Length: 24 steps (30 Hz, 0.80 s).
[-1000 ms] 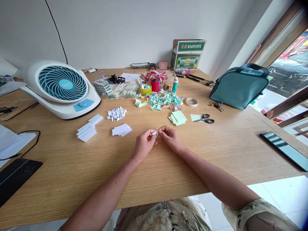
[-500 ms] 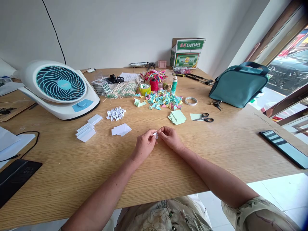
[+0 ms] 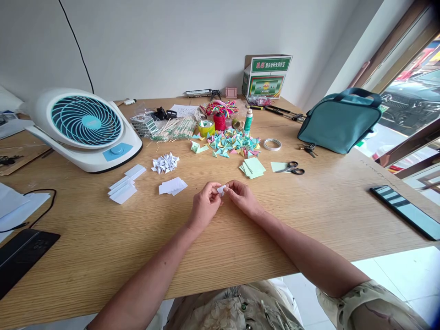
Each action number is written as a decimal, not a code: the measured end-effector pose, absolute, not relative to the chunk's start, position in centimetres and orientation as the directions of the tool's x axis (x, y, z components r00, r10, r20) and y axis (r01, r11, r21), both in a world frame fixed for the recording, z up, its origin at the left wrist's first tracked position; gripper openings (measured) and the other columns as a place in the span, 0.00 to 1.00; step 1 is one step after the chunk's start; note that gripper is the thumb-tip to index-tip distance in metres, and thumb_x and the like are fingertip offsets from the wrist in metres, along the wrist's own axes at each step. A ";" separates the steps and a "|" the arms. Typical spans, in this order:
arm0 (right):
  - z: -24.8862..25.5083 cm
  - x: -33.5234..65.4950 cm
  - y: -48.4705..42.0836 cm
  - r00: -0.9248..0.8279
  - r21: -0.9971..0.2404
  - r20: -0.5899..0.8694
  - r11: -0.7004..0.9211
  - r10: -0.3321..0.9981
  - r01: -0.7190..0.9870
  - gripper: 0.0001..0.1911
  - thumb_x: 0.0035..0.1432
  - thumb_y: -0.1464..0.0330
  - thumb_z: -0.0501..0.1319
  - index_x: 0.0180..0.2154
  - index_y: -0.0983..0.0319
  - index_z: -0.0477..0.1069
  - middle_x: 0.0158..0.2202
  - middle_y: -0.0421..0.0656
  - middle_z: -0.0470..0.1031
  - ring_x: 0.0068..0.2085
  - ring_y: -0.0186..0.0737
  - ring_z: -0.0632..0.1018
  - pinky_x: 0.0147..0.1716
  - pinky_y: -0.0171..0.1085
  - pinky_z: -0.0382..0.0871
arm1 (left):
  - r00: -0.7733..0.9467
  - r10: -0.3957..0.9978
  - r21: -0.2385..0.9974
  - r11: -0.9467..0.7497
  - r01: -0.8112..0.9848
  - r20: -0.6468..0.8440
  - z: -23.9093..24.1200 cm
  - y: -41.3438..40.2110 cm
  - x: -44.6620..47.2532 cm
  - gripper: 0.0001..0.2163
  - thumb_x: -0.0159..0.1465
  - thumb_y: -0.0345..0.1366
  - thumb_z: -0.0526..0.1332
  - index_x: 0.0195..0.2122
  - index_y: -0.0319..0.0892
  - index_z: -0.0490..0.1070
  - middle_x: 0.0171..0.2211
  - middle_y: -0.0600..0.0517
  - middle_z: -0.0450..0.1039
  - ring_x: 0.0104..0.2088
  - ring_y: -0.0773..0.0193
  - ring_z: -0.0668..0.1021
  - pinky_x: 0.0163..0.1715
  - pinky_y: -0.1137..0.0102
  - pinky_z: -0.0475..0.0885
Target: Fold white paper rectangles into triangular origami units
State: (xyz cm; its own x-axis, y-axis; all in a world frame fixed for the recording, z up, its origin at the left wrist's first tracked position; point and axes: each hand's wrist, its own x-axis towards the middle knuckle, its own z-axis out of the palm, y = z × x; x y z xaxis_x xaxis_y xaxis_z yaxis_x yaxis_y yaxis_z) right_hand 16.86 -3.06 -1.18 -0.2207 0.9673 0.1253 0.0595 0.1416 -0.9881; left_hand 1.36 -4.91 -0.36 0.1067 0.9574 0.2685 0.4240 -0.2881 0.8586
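A small folded piece of white paper point(image 3: 221, 189) is pinched between my two hands above the middle of the table. My left hand point(image 3: 206, 201) grips its left side, fingers curled. My right hand point(image 3: 243, 198) holds the right side between thumb and forefinger. Part of the paper is hidden by the fingers. To the left lie a few white paper slips point(image 3: 172, 185), and behind them a heap of folded white paper pieces point(image 3: 165, 162). Green paper slips point(image 3: 253, 167) are stacked just beyond my right hand.
Farther back are folded coloured paper pieces point(image 3: 233, 144), a glue bottle point(image 3: 248, 121) and a tape roll point(image 3: 272, 145). Scissors point(image 3: 292, 168) lie on the right, near a teal bag point(image 3: 338, 121) and a phone point(image 3: 405, 211). A fan point(image 3: 85, 128) and more white slips point(image 3: 125, 185) are left.
The fingers have shifted slightly around the white paper, and more of its face shows between them now. Both hands stay in nearly the same place.
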 end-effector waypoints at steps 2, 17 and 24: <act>-1.2 16.7 -3.2 -0.251 -0.987 0.129 0.148 0.959 0.059 0.16 0.54 0.55 0.62 0.34 0.62 0.69 0.28 0.40 0.73 0.28 0.34 0.70 0.28 0.33 0.62 | 0.103 0.951 0.847 -0.306 0.435 0.291 -0.3 -4.9 1.4 0.10 0.60 0.28 0.57 0.43 0.43 0.66 0.29 0.55 0.75 0.27 0.68 0.80 0.29 0.76 0.73; -1.3 16.8 -3.0 -0.203 -0.946 0.133 0.185 0.970 0.265 0.11 0.56 0.62 0.58 0.28 0.63 0.68 0.24 0.37 0.66 0.25 0.31 0.63 0.25 0.33 0.56 | 0.468 0.767 0.162 -0.580 0.798 0.440 0.7 -5.0 0.3 0.21 0.64 0.26 0.55 0.58 0.44 0.62 0.50 0.46 0.72 0.49 0.56 0.74 0.45 0.64 0.72; -1.3 16.7 -3.2 -0.196 -0.922 0.149 0.208 0.969 0.326 0.10 0.56 0.64 0.58 0.27 0.63 0.67 0.24 0.37 0.67 0.25 0.31 0.64 0.26 0.32 0.58 | 0.493 0.758 0.083 -0.576 0.813 0.427 0.7 -5.1 0.3 0.20 0.66 0.29 0.56 0.60 0.43 0.61 0.48 0.46 0.75 0.46 0.57 0.76 0.42 0.66 0.73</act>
